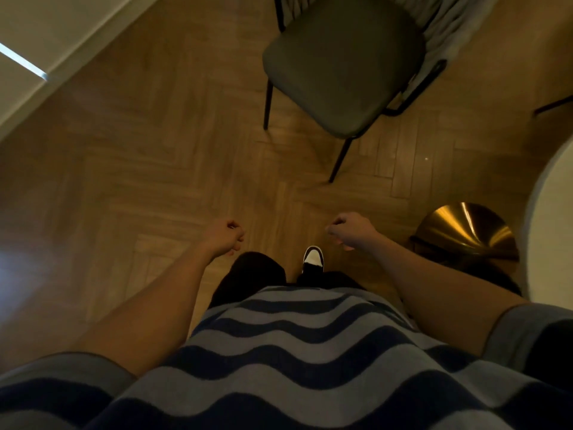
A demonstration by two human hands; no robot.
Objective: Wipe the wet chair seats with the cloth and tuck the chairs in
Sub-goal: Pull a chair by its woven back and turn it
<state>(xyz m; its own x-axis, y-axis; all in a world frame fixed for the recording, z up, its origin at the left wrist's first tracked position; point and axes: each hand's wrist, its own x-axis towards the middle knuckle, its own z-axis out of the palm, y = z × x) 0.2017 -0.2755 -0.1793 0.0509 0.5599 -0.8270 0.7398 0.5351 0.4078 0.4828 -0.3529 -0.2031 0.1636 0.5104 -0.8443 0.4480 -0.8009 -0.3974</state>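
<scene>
A chair with a dark grey-green padded seat (344, 63) and thin black legs stands on the wooden floor ahead of me, pulled out from the table. Its ribbed grey backrest (446, 17) is at the upper right. My left hand (224, 237) and my right hand (348, 229) hang in front of my body, well short of the chair. The fingers of both are loosely curled and hold nothing. No cloth is in view.
A round white tabletop edge (548, 231) curves along the right side, with its brass pedestal base (465, 231) beneath. A black leg of another chair (555, 103) shows at the right edge. A white wall or cabinet (46, 41) fills the upper left. Herringbone wood floor (155, 150) lies between.
</scene>
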